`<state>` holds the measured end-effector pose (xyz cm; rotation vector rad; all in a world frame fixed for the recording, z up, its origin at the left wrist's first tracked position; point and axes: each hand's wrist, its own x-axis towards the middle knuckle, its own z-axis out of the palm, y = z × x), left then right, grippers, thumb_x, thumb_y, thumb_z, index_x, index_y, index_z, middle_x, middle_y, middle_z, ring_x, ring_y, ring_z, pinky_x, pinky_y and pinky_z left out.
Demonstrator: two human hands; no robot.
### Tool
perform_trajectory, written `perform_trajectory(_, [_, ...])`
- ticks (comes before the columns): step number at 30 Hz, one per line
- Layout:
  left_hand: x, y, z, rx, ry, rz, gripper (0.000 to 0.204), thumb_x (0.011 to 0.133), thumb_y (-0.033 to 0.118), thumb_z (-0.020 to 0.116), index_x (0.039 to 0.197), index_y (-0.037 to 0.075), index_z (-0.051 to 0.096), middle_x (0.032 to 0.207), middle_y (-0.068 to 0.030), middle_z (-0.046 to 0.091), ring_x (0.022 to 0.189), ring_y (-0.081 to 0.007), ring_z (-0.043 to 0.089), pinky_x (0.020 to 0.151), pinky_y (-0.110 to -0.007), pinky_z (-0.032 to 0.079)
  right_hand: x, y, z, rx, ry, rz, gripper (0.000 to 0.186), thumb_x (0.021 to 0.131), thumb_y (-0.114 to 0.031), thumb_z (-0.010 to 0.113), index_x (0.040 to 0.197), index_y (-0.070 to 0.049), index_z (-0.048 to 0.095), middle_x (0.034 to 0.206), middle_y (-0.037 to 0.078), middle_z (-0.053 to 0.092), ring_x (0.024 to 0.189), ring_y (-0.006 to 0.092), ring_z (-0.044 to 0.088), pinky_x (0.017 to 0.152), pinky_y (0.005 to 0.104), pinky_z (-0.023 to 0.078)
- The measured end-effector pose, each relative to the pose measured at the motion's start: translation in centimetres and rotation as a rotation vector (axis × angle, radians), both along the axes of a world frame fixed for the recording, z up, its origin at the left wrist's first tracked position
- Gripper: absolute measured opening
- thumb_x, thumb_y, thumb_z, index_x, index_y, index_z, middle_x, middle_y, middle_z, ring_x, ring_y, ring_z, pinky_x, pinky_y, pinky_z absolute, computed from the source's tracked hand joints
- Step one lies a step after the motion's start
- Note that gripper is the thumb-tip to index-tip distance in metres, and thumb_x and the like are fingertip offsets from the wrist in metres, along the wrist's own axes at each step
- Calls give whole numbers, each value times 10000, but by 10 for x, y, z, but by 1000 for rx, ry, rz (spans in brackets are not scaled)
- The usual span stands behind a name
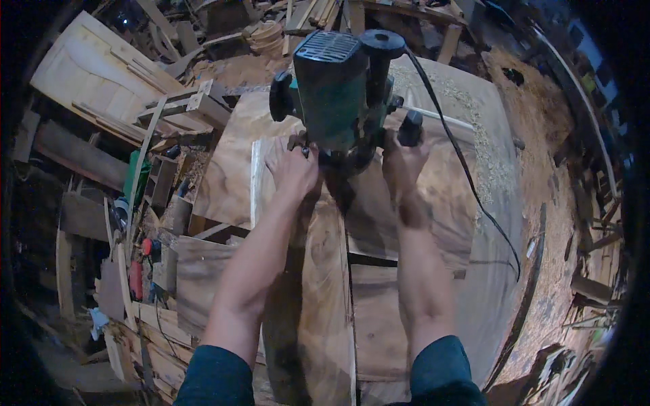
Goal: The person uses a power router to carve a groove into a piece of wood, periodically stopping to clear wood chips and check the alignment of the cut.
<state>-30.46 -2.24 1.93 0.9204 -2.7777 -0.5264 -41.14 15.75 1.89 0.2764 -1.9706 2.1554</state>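
Observation:
A large dark green and black plunge router (328, 88) stands over wooden boards at upper centre, a black cord (467, 169) trailing from its top down the right. My right hand (403, 159) is closed on its right handle. My left hand (291, 162) rests at the router's lower left, fingers curled on a dark part near the base and the board's edge. Beneath lie figured brown panels (386, 311) and a long central plank (318, 284), partly in shadow; the router's bit is hidden.
The worktop (497, 304) has pale shavings (487, 155) along its right. Pale panels (88, 68), offcuts and a red tool (135, 281) crowd the left. Several scrap pieces lie behind the router, and stacked wood (592, 291) stands at the far right.

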Motion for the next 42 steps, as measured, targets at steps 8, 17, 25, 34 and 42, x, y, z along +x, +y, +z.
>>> perform_trajectory(8, [29,12,-4,-113,40,-37,573,975,449,415,1034,-53,685,1437,-301,400,1447,-392,189,1146,-617,93,28,14,-10,-5,-28,-72,359,798,-106,718,1075,-5,513,818,38,584,661,107,560,549,251,453])
perform_trajectory(17, [46,22,-8,-107,-19,-60,561,966,440,433,1047,-56,683,1404,-345,409,1436,-398,211,1148,-604,100,51,28,-10,-7,11,-136,323,830,-152,716,1028,-7,507,806,49,583,642,118,566,557,260,475])
perform_trajectory(25, [63,33,-4,-107,-35,-79,599,975,457,405,1128,-63,661,1514,-139,378,1452,-376,183,1161,-597,90,74,39,-5,-2,-8,-100,386,841,-195,736,1077,-16,488,822,47,573,631,111,553,540,265,452])
perform_trajectory(34, [86,54,18,-86,-220,-62,549,976,432,403,1191,-9,649,1498,-114,412,1449,-386,188,1161,-600,89,97,59,-14,24,-71,-100,506,808,-256,783,1139,-33,471,842,49,580,639,110,548,542,260,445])
perform_trajectory(42, [102,63,6,-99,-107,-81,545,975,423,415,1259,2,612,1543,-81,346,1449,-379,191,1167,-591,75,110,66,-31,118,1,-215,614,832,-253,766,1278,-25,411,865,43,576,648,106,541,547,241,443])
